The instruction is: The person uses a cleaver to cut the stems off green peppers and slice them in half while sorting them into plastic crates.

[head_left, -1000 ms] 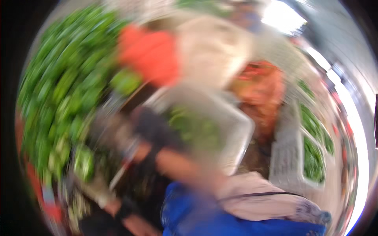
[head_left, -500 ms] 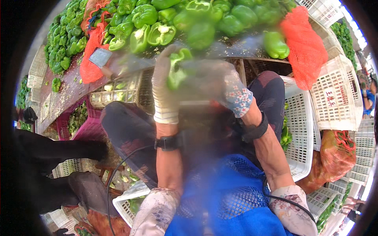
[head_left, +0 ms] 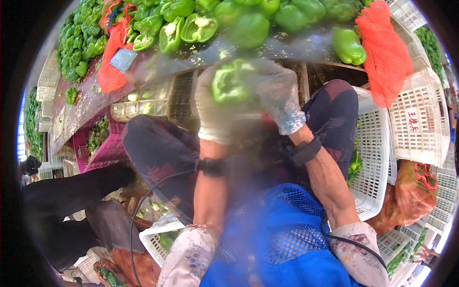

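Note:
A cut green bell pepper (head_left: 232, 82) is held up between my hands in front of my knees, its pale hollow inside facing me. My left hand (head_left: 209, 98), in a whitish glove, is closed around its left side. Close against its right side is my right hand (head_left: 278, 88), in a greyish glove with a flowered cuff, its fingers curled in. A smear over the middle of the picture blurs those fingers, and whatever they hold is hidden. Two opened pepper halves (head_left: 199, 29) lie on the table (head_left: 191, 56) beyond.
More green peppers (head_left: 299, 16) are heaped along the table. A metal blade (head_left: 123, 60) lies beside a red mesh bag (head_left: 111, 76); another red mesh bag (head_left: 382, 57) hangs at right. White crates (head_left: 370, 158) stand right, a pink crate (head_left: 107, 148) left. Another person's dark-clothed leg (head_left: 79, 189) reaches in from the left.
The pepper has turned so its hollow faces me more, and it has moved slightly right. My right hand has come closer around its side. The view has shifted slightly.

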### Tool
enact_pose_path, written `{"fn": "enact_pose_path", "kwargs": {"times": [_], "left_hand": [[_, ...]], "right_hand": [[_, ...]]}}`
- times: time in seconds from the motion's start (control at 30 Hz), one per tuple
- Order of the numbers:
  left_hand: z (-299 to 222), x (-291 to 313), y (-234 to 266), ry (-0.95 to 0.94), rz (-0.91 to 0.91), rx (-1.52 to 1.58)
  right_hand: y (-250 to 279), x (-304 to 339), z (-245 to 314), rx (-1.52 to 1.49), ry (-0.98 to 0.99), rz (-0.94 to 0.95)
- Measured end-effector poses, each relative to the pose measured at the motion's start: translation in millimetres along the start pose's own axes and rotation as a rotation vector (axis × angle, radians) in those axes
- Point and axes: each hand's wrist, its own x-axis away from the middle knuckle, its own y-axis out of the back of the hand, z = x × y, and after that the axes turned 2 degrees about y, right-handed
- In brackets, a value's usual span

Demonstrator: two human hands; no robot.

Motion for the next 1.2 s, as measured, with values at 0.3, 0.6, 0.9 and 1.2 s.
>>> {"fn": "enact_pose_path", "kwargs": {"times": [0.3,0.6,0.9,1.2], "left_hand": [[12,10,-26,-0.199,0.073,-0.462],[7,0,4,-0.160,-0.074,-0.021],[0,-3,7,-0.393,0.032,-0.393],[1,1,-3,-0.317,-0.033,-0.410]], "right_hand": [[13,-1,-29,-0.169,-0.197,0.240],[26,-9,3,0.145,0.032,0.003],[1,1,-2,0.500,0.149,0.157],[6,7,-17,0.290,0.129,0.175]]}}
